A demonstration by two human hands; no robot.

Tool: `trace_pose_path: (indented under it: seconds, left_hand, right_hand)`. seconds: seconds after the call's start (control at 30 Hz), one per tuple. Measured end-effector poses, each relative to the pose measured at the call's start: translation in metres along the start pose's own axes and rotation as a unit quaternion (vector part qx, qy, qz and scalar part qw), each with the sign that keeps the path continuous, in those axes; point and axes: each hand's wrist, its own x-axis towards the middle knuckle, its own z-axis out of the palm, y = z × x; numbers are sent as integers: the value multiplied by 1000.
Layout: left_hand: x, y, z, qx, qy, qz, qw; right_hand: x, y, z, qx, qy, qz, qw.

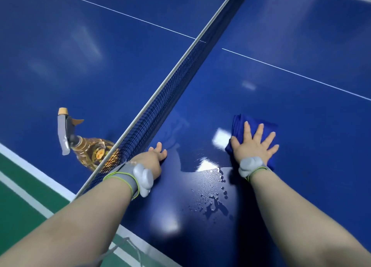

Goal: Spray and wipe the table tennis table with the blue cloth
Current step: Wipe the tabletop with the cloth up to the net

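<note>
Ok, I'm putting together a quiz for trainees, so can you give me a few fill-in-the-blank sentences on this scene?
1. The right hand lies flat on the blue ____.
2. The left hand holds ____ and rests on the table.
3. The spray bottle sits across the ____ from both hands.
Missing words: cloth; nothing; net.

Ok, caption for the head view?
Right hand presses blue cloth on wet table; left hand rests by net, spray bottle beyond.

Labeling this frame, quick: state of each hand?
Left hand: open, resting on the table beside the net.
Right hand: open, fingers spread, pressing the cloth flat.
</note>
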Motion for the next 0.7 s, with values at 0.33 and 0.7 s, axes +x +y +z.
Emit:
trace_pose_path:
  seconds: [0.33, 0.7]
  left_hand:
    - [2, -4, -2, 30, 11, 13, 999]
    - [23, -11, -2, 24, -41, 11, 999]
  right_hand:
    - [-53, -115, 25, -117, -55, -428, 895]
    - [40, -114, -7, -56, -21, -206, 977]
